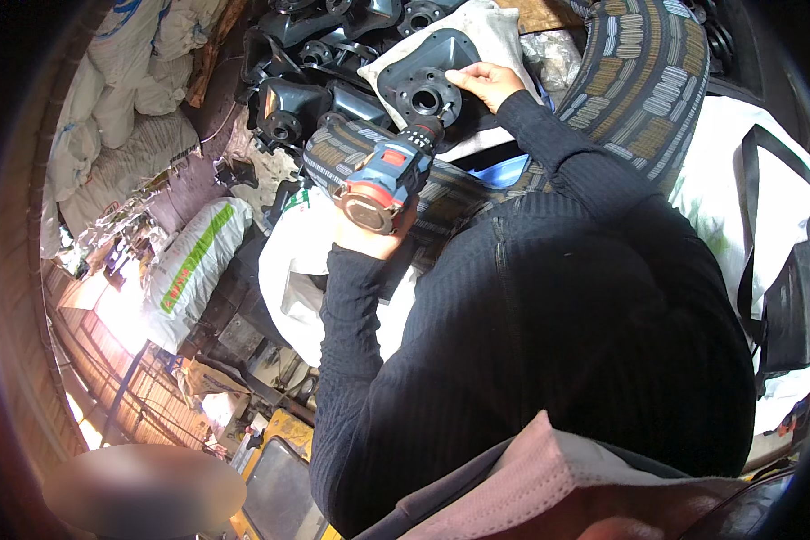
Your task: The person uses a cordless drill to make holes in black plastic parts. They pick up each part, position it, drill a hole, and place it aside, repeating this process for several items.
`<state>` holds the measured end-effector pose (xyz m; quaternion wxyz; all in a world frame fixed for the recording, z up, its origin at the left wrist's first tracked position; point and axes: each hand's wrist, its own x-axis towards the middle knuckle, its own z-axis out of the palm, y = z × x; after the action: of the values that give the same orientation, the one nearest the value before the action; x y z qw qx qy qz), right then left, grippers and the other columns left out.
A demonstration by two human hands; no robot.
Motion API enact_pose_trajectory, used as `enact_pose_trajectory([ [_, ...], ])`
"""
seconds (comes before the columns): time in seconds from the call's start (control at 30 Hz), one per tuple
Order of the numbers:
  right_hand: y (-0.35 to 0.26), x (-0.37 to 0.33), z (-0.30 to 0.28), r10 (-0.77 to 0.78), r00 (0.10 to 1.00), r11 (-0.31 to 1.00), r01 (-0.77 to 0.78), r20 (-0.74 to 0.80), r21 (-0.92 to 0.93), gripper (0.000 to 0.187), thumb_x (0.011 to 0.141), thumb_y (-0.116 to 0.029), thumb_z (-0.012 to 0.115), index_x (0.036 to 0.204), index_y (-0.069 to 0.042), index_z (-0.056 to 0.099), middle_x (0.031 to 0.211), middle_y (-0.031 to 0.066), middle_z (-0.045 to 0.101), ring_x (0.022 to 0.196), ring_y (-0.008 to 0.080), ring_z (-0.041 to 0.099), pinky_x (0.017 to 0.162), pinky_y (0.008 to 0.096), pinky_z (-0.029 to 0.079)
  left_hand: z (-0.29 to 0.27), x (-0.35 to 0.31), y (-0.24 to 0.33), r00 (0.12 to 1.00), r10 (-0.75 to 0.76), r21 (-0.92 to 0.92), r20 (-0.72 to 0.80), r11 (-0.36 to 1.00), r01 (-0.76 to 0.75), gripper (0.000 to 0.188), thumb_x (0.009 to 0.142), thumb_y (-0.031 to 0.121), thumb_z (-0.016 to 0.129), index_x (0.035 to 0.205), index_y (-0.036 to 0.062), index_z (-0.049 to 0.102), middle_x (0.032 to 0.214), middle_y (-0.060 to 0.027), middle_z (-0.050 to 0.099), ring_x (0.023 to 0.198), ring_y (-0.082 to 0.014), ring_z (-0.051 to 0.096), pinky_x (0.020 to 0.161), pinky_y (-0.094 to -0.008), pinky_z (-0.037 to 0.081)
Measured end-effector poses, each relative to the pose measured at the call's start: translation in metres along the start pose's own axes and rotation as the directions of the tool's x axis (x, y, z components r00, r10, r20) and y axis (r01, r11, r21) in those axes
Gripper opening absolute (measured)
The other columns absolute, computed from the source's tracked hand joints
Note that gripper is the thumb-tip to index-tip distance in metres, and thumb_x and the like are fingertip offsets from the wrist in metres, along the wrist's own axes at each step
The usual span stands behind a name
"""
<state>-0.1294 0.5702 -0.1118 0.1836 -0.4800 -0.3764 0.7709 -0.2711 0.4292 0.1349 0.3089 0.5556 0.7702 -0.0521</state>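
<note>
My left hand (pixel 374 236) is closed around a cordless drill (pixel 392 171) with a blue and red body. The drill's black chuck points away from me, toward a black flanged part (pixel 434 56). This part has a squarish plate and a round flange with a central bore and several small holes. It rests on a whitish cloth sack (pixel 497 25). At the right rim of the round flange, the fingertips of my right hand (pixel 488 85) are pinched together. Whether a small piece lies between them is hidden. The drill's tip is close to the flange's lower right; contact cannot be made out.
Several similar black parts (pixel 290 101) are heaped at the far left. Patterned cloth (pixel 643 81) curves along the right and under the drill. White sacks (pixel 198 270) lie at the left, and a white bag (pixel 715 162) with black straps stands at the right.
</note>
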Motion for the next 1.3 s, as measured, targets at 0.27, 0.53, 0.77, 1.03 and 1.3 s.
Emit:
enact_pose_trajectory([
  [0.27, -0.022, -0.013, 0.003, 0.107, 0.991, 0.982, -0.093, 0.077, -0.167, 0.041, 0.075, -0.047, 0.070, 0.084, -0.007, 0.069, 0.071, -0.0001, 0.064, 0.067, 0.0100, 0.057, 0.067, 0.0257, 0.046, -0.019, 0.019, 0.029, 0.988, -0.052, 0.028, 0.145, 0.998, 0.049, 0.068, 0.073, 0.026, 0.069, 0.129, 0.0042, 0.038, 0.125, -0.0138, 0.050, 0.111, -0.0276, 0.053, 0.094, -0.0367, 0.043],
  [0.53, -0.041, -0.025, 0.000, 0.204, 0.960, 0.978, -0.192, 0.191, -0.078, 0.038, 0.082, -0.042, 0.066, 0.081, -0.004, 0.067, 0.073, 0.0011, 0.064, 0.067, 0.0090, 0.054, 0.067, 0.0251, 0.044, -0.012, 0.033, 0.031, 0.974, 0.224, 0.318, 0.034, 0.921, -0.223, 0.036, 0.080, 0.029, 0.056, 0.110, 0.0088, 0.056, 0.103, -0.0126, 0.060, 0.098, -0.0311, 0.057, 0.090, -0.0416, 0.043],
  [0.77, -0.034, -0.026, 0.003, 0.179, 0.958, 0.980, -0.193, 0.224, 0.044, 0.033, 0.086, -0.036, 0.063, 0.073, -0.006, 0.060, 0.064, -0.0063, 0.050, 0.062, 0.0036, 0.043, 0.058, 0.0216, 0.037, -0.010, 0.046, 0.039, 0.945, 0.044, 0.243, 0.325, 0.962, -0.128, 0.034, 0.089, 0.023, 0.041, 0.120, 0.0070, 0.044, 0.109, -0.0065, 0.056, 0.103, -0.0201, 0.053, 0.095, -0.0338, 0.040],
  [1.03, -0.031, -0.025, 0.000, 0.152, 0.965, 0.987, -0.159, 0.213, 0.020, 0.034, 0.086, -0.037, 0.063, 0.073, -0.005, 0.060, 0.064, -0.0046, 0.051, 0.060, 0.0050, 0.042, 0.056, 0.0222, 0.036, -0.015, 0.058, 0.060, 0.932, -0.028, 0.294, 0.362, 0.952, -0.086, 0.039, 0.081, 0.025, 0.053, 0.115, 0.0063, 0.049, 0.109, -0.0118, 0.057, 0.106, -0.0268, 0.053, 0.094, -0.0403, 0.040],
  [1.3, -0.049, -0.031, -0.012, 0.321, 0.946, 0.928, -0.324, 0.048, 0.182, 0.039, 0.087, -0.045, 0.058, 0.091, -0.008, 0.069, 0.072, -0.0006, 0.058, 0.058, 0.0100, 0.048, 0.060, 0.0262, 0.045, -0.017, 0.032, 0.053, 0.993, 0.104, 0.050, -0.063, 0.994, -0.101, 0.033, 0.073, 0.024, 0.067, 0.104, 0.0117, 0.063, 0.095, -0.0087, 0.064, 0.088, -0.0286, 0.061, 0.077, -0.0400, 0.047],
])
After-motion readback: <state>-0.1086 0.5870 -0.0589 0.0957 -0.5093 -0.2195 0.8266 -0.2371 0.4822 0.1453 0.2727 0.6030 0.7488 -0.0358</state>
